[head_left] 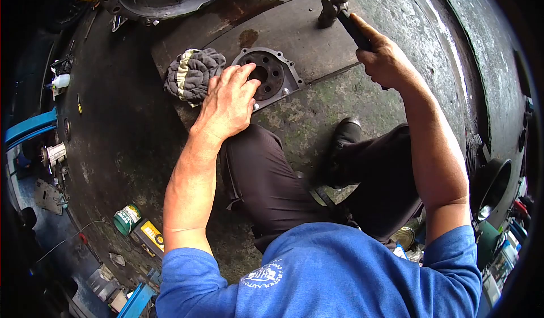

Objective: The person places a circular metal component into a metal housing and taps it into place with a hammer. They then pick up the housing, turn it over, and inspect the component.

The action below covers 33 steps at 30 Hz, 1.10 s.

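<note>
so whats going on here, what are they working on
A person in a blue shirt is bent over a metal housing with a round, holed disc in it, at the near edge of a dark board. Their left hand is on the disc, fingers spread, and a crumpled grey cloth lies beside it. The right hand grips a hammer by its handle, with the head away from the housing.
</note>
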{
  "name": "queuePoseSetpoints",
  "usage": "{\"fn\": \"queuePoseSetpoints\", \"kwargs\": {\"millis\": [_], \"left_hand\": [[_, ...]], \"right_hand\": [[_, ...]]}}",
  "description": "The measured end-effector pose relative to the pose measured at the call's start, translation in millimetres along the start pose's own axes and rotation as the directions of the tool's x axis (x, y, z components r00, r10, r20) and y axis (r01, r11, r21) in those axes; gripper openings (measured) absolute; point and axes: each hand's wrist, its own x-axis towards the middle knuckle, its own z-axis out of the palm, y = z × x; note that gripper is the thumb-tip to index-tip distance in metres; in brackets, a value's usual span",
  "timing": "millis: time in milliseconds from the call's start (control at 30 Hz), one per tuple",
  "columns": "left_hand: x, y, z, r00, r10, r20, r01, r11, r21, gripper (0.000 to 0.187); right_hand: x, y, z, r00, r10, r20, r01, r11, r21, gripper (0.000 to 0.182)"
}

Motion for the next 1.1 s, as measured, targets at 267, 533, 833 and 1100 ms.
{"fn": "queuePoseSetpoints", "kwargs": {"millis": [267,533,833,1100], "left_hand": [[1,0,4,0.999,0.033,-0.009,-0.032,0.999,0.042,0.039],[-1,4,7,0.996,0.066,-0.063,-0.061,0.994,0.086,0.036],[-3,-4,0,0.995,0.067,-0.078,-0.070,0.997,-0.033,0.043],[7,-46,-22,0.997,-0.071,-0.037,0.067,0.994,-0.081,0.047]], "right_hand": [[1,3,2,1.000,-0.024,-0.007,0.024,1.000,0.002,0.075],[0,1,1,1.000,-0.026,-0.009,0.026,1.000,0.005,0.076],[-4,-14,-8,0.995,0.080,0.059,-0.078,0.996,-0.047,0.076],[-2,-14,-7,0.982,0.161,0.101,-0.161,0.987,-0.011,0.074]]}}
